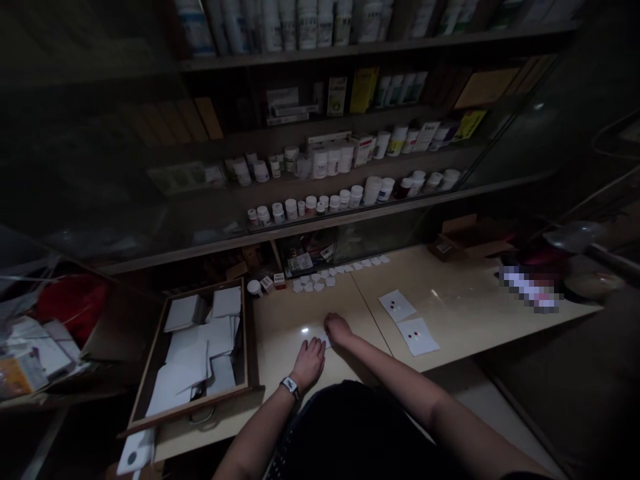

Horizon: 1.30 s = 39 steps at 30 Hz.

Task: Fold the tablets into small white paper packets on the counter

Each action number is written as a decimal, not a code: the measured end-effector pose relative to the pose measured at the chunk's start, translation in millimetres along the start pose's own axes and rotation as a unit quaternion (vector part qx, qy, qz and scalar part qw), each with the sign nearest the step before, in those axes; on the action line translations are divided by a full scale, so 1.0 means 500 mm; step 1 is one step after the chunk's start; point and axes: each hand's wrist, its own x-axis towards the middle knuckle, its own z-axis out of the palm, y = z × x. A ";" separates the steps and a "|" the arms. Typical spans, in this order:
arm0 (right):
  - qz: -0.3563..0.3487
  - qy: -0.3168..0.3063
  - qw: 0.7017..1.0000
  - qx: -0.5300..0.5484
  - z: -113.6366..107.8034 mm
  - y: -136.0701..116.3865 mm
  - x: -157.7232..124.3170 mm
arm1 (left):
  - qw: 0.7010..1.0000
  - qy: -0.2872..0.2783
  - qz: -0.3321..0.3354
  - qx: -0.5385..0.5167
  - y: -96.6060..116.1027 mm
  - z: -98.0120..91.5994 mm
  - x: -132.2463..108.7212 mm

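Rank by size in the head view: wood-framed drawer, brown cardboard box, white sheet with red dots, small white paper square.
Largest first: Wood-framed drawer, brown cardboard box, white sheet with red dots, small white paper square. Nearness favours the drawer.

The left hand [309, 363] lies palm down, its fingers [316, 347] loosely spread and pointing forward and slightly inward; a wristwatch [290, 387] sits on the left wrist [296, 380]; the bare left forearm [263, 430] angles up from the lower left of the head view; the right arm [400, 379] reaches in from the lower right, nearly straight and bare to a dark sleeve [525, 475]; the right hand [338, 329] stands just beyond the left fingertips, knuckles up, fingers curled down and bunched, what lies under them hidden; the two hands are just apart, not touching.
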 end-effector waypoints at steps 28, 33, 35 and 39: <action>-0.149 0.065 0.987 0.009 0.031 0.036 -0.068 | 0.996 0.006 -0.031 -0.084 -0.003 -0.012 0.014; -0.179 0.047 0.981 -0.051 0.033 0.035 -0.076 | 0.998 -0.012 -0.025 -0.060 -0.006 -0.015 0.009; -0.189 0.048 0.979 -0.062 0.034 0.038 -0.081 | 0.998 -0.017 -0.024 -0.055 -0.007 -0.015 0.008; -0.222 0.055 0.971 -0.075 0.040 0.048 -0.087 | 0.997 -0.038 -0.002 -0.061 -0.011 -0.011 0.008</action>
